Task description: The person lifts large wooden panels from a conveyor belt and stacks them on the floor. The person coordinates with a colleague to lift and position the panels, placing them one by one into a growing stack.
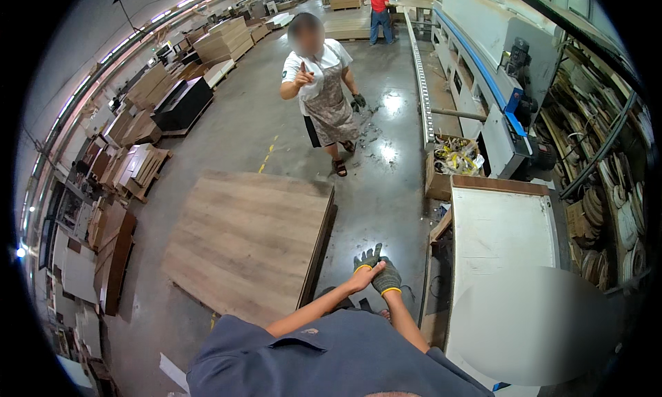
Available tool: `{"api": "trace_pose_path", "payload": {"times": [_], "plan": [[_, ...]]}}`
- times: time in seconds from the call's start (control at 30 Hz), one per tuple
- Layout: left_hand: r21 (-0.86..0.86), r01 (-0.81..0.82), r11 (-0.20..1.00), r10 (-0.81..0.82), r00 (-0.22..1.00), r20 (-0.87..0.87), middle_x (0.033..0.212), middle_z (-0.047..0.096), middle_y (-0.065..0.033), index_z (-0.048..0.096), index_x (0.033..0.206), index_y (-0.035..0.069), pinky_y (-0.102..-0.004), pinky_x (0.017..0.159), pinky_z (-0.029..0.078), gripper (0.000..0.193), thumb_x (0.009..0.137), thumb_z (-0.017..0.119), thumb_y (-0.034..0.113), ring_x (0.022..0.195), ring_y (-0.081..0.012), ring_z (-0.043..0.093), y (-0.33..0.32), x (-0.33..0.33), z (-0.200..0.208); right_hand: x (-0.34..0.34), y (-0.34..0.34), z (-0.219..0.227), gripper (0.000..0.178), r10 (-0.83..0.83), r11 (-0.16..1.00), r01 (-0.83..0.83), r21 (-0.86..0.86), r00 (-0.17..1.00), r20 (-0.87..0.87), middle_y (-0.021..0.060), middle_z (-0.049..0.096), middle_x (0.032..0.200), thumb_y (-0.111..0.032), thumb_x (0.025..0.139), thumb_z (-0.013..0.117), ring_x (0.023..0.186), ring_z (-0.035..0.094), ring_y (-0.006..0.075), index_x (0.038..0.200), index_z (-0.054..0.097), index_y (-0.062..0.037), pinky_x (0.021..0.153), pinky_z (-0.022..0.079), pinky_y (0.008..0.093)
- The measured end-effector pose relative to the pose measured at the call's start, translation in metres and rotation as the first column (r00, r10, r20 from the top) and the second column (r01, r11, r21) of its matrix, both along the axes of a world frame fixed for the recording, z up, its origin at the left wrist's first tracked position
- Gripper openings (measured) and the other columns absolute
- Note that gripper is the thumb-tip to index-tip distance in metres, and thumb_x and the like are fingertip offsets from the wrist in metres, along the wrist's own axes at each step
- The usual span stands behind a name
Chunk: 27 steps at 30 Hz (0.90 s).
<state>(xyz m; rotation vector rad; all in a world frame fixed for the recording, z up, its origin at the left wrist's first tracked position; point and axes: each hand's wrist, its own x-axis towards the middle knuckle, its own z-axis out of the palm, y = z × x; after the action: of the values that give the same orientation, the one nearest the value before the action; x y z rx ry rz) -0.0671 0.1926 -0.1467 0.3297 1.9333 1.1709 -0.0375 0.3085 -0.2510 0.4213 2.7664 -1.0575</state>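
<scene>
My two hands meet in front of my body, low in the middle of the view. My left hand (363, 278) has a bare wrist and bare thumb, and the thumb lies against the other hand. A grey knitted work glove (365, 260) with a yellow cuff covers or hides its fingers; I cannot tell which. My right hand (387, 278) wears a matching grey glove, its yellow cuff at the wrist. Its fingers close in on the left hand's glove, partly hidden behind the bare thumb. One dark glove finger points up between the hands.
A stack of wood-grain boards (252, 238) stands at left. On the right is a white-topped bench (503, 224), with a box of scraps (455, 155) and a long machine (476, 86) beyond. A co-worker in an apron (327, 100) faces me, finger raised; another person (378, 11) stands farther back.
</scene>
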Motion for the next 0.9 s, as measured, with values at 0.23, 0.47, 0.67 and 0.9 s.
{"api": "trace_pose_path", "payload": {"times": [0.23, 0.47, 0.67, 0.9], "plan": [[0.207, -0.024, 0.978, 0.060, 0.984, -0.167, 0.110, 0.064, -0.0136, 0.059, 0.114, -0.005, -0.0336, 0.094, 0.041, 0.039, 0.099, 0.035, 0.022, 0.102, -0.0226, 0.057, 0.004, -0.032, -0.068, -0.022, 0.025, 0.082, 0.036, -0.366, 0.930, 0.362, -0.059, 0.926, -0.094, 0.0192, 0.067, 0.084, -0.027, 0.079, 0.063, 0.081, 0.065, 0.0380, 0.110, 0.055, -0.0115, 0.071, 0.050, 0.0469], [-0.075, 0.093, 0.993, -0.120, 0.781, -0.613, 0.083, 0.058, -0.0301, 0.056, 0.092, -0.006, -0.0540, 0.073, 0.040, 0.039, 0.095, 0.035, 0.027, 0.076, -0.0455, 0.057, 0.048, -0.089, -0.059, -0.074, 0.057, 0.070, 0.035, -0.453, 0.888, 0.459, 0.037, 0.885, -0.111, 0.0189, 0.068, 0.093, -0.027, 0.082, 0.059, 0.087, 0.065, 0.0382, 0.112, 0.056, -0.0085, 0.074, 0.050, 0.0471], [0.053, 0.034, 0.998, -0.001, 0.850, -0.527, 0.103, 0.065, -0.0223, 0.062, 0.110, 0.002, -0.0459, 0.076, 0.049, 0.032, 0.093, 0.043, 0.020, 0.092, -0.0384, 0.063, 0.103, -0.168, -0.110, -0.122, 0.067, 0.108, 0.042, -0.261, 0.965, 0.252, -0.079, 0.869, -0.420, 0.0209, 0.062, 0.113, -0.020, 0.084, 0.055, 0.104, 0.060, 0.0357, 0.123, 0.057, -0.0051, 0.089, 0.047, 0.0416], [0.336, -0.459, 0.822, 0.170, 0.761, 0.626, 0.137, 0.050, -0.0017, 0.043, 0.140, 0.010, -0.0310, 0.092, 0.043, 0.052, 0.101, 0.038, 0.043, 0.113, -0.0161, 0.052, 0.129, -0.218, -0.024, -0.156, 0.079, 0.048, 0.045, -0.339, 0.841, 0.450, 0.301, 0.871, -0.355, 0.0235, 0.061, 0.114, -0.024, 0.083, 0.054, 0.107, 0.057, 0.0383, 0.123, 0.057, -0.0034, 0.092, 0.043, 0.0443]]}}
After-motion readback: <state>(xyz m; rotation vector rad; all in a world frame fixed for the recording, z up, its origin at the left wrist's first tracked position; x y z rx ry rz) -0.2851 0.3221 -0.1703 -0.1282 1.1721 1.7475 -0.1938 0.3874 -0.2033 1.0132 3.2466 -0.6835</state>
